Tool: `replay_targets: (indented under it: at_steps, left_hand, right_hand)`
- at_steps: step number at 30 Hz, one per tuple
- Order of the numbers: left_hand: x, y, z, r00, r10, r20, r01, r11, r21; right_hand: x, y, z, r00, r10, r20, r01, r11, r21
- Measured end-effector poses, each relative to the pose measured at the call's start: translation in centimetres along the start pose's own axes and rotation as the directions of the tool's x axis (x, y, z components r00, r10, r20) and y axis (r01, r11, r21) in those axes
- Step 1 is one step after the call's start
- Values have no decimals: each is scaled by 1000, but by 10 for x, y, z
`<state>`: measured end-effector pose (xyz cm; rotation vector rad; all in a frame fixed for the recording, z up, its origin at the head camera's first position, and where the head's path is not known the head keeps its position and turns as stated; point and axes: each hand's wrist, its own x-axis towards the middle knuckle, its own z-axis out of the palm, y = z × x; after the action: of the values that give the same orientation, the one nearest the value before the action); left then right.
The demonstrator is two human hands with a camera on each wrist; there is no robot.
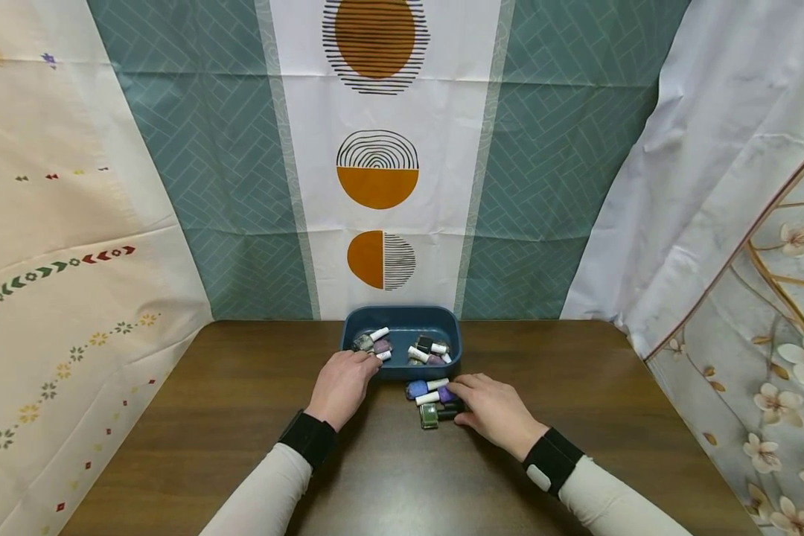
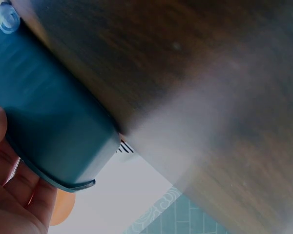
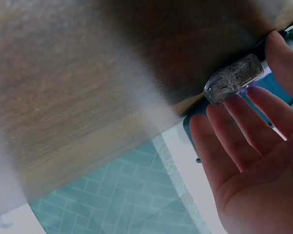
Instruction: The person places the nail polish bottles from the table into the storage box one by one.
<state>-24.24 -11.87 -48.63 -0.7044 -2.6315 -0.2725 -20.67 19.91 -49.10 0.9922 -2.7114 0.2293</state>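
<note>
My left hand point(image 1: 342, 388) holds the front left rim of a dark blue bin point(image 1: 402, 372). In the left wrist view, its thumb lies outside the bin wall and its fingers go over the rim, fingertips hidden. Right of it, my right hand point(image 1: 499, 413) touches a row of nail polish bottles on the table, its fingers fairly straight. The row has a blue bottle point(image 1: 416, 389), a purple bottle point(image 1: 445, 394) and a green bottle point(image 1: 429, 416) with a black cap. In the right wrist view, a glittery grey bottle point(image 3: 234, 78) lies against the fingertips.
Inside the bin, several bottles lie in two groups, among them a grey-green bottle point(image 1: 363, 342) at left and a black bottle point(image 1: 425, 344) at right. The brown wooden table point(image 1: 241, 402) ends at a patterned curtain point(image 1: 382, 149) behind the bin. More cloth hangs on both sides.
</note>
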Motion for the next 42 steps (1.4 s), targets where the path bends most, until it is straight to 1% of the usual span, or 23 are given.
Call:
replay_targets:
  at_steps: [3,6,9,12,17,26,34,42]
  left_hand:
    - [0,0,0,1000,-6,9,6,1000,3]
    - [0,0,0,1000,-7,12,7,1000,0]
    - [0,0,0,1000,-6,5,6,1000,-3]
    - [0,0,0,1000,-1,-2,1,1000,-7]
    - [-1,1,0,1000,4,-8,-4,1000,-16]
    - [-1,0,2,1000,-2,-5,2,1000,2]
    - [0,0,2,1000,-8,1,8,1000,6]
    - [-1,1,2,1000,-3,-6,3,1000,9]
  right_hand:
    - [0,-1,0,1000,-18,-12,18,1000,16]
    - [0,-2,1,998,-52,-41,53,998,31]
    - [0,-3,3,993,-88,-73,90,996,24]
    - [2,-4,5,991,-102,-83,103,995,13]
    - [3,-7,6,995,-86,-49,86,996,-5]
    - [6,-9,5,998,-61,-3,61,998,-8]
    - [4,-11,0,998,-63,5,63,998,-25]
    - [1,-12,-2,997,-73,17,73,997,-36]
